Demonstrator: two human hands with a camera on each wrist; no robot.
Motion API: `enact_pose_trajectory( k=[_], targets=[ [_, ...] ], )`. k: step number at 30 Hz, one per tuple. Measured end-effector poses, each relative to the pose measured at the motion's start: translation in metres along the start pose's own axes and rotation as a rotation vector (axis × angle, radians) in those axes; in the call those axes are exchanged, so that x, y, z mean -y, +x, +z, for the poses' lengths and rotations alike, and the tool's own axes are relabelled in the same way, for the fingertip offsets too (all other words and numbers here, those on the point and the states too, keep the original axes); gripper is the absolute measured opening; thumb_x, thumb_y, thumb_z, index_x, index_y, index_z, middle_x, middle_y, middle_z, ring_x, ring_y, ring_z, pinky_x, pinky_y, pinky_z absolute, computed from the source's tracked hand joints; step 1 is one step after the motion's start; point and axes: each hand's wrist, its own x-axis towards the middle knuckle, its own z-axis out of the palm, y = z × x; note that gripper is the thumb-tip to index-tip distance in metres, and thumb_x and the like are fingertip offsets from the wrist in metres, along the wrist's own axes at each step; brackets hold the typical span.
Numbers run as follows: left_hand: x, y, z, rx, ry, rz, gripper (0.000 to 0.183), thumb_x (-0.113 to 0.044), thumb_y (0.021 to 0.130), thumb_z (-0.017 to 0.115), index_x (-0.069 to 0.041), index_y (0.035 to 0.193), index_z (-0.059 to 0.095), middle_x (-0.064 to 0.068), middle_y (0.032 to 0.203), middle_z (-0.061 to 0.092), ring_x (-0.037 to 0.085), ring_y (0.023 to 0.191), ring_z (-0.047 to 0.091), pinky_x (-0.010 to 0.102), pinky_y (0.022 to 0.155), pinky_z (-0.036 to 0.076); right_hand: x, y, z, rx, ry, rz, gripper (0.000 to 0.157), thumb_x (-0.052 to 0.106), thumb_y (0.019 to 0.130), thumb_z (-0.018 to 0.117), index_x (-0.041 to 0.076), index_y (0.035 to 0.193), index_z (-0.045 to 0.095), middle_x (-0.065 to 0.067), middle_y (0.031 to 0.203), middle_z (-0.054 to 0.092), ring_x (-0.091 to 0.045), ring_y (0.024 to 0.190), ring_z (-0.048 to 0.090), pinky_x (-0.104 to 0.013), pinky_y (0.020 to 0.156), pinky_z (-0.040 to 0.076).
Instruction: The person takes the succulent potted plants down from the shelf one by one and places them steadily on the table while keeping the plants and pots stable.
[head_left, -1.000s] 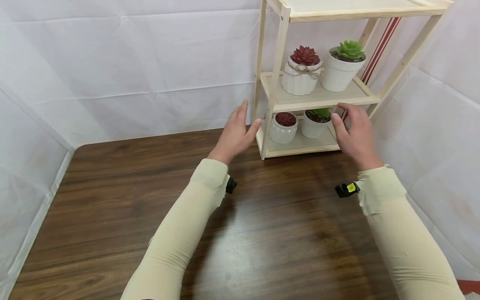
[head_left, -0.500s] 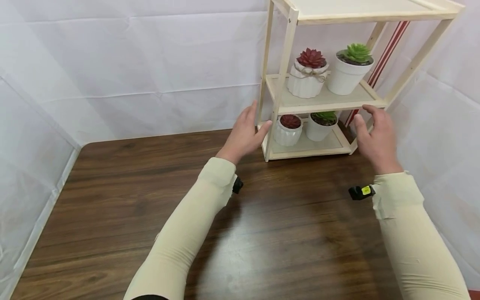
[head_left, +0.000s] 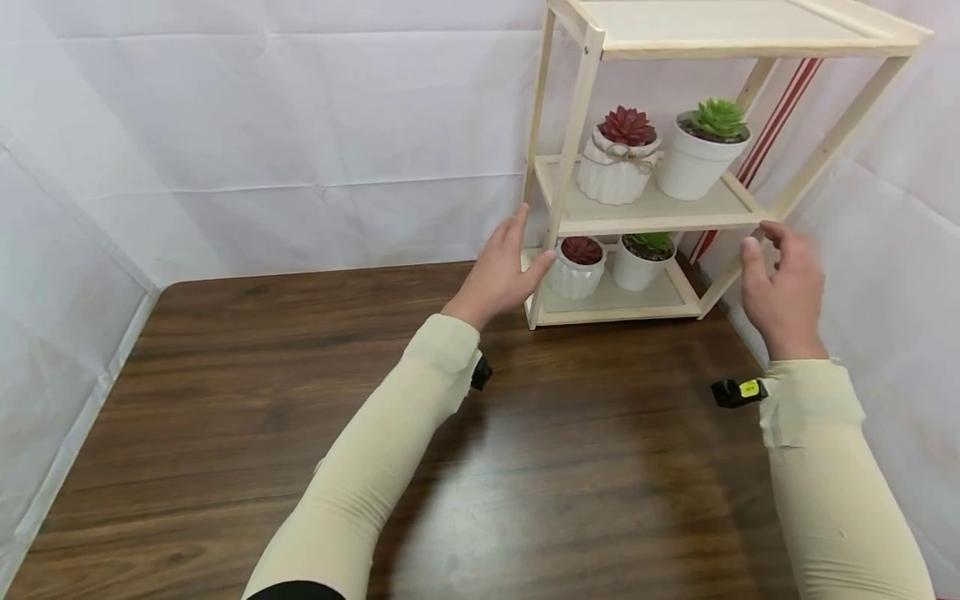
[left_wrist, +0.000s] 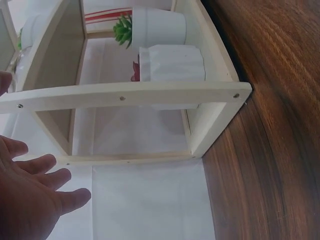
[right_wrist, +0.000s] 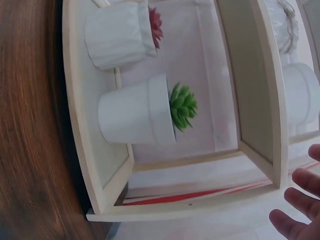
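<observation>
A pale wooden rack point(head_left: 660, 226) with three tiers stands at the back right of the brown table. My left hand point(head_left: 501, 271) is beside its left front post, fingers extended and thumb apart, gripping nothing. At the opposite side my right hand point(head_left: 787, 287) is near the right post, fingers loosely bent. Whether either hand touches the wood, I cannot tell. A red succulent in a white pot tied with twine point(head_left: 618, 162) and a green succulent in a white pot point(head_left: 697, 158) sit on the middle tier. Below them are a smaller red potted succulent point(right_wrist: 120, 37) and a green one point(right_wrist: 137, 112).
The brown wood-grain table point(head_left: 247, 400) extends to the left and front. White sheeting point(head_left: 300, 150) hangs behind and at both sides. Red stripes point(head_left: 783, 117) show on cloth behind the rack's right side. Both wrists wear small black cameras point(head_left: 738, 392).
My right hand has moved right, from in front of the lower tier to beside the right post. My left hand has shifted slightly closer to the left post. The potted plants keep their places on the rack.
</observation>
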Motion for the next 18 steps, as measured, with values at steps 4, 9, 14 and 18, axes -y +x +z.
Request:
enact_pose_trajectory(
  k=[4,9,14,18],
  targets=[
    [-0.002,0.001,0.001,0.028,-0.039,-0.019,0.079,-0.058,0.089,0.037,-0.02,0.148,-0.001,0.011,0.151,0.015,0.023,0.139,0.021,0.037,0.111,0.025,-0.006,0.004,-0.002,-0.044,-0.003,0.028,0.042,0.036,0.092,0.043,0.016,0.129,0.05,-0.013,0.126,0.051,-0.026,0.118,0.045,-0.043,0.089,0.037],
    [-0.005,0.004,0.003,0.045,-0.047,-0.036,0.078,-0.059,0.089,0.036,-0.024,0.148,-0.003,0.009,0.152,0.015,0.023,0.138,0.023,0.038,0.11,0.026,-0.014,0.007,-0.006,-0.072,-0.008,0.095,0.041,0.037,0.091,0.044,0.024,0.13,0.046,-0.009,0.127,0.05,-0.021,0.118,0.046,-0.033,0.09,0.038],
    [-0.008,0.005,0.004,0.063,-0.08,-0.048,0.079,-0.063,0.088,0.033,-0.025,0.147,-0.004,0.007,0.152,0.014,0.021,0.138,0.022,0.037,0.111,0.025,-0.018,0.013,-0.008,-0.082,0.002,0.146,0.041,0.038,0.09,0.045,0.029,0.13,0.042,-0.007,0.128,0.048,-0.018,0.116,0.045,-0.029,0.09,0.038],
    [-0.011,0.005,0.002,0.081,-0.135,-0.079,0.08,-0.065,0.087,0.031,-0.026,0.147,-0.004,0.003,0.153,0.012,0.019,0.14,0.017,0.036,0.112,0.022,-0.022,0.018,-0.006,-0.042,0.013,0.195,0.045,0.038,0.091,0.043,0.029,0.134,0.037,-0.006,0.132,0.044,-0.018,0.12,0.043,-0.037,0.095,0.038]
  ],
)
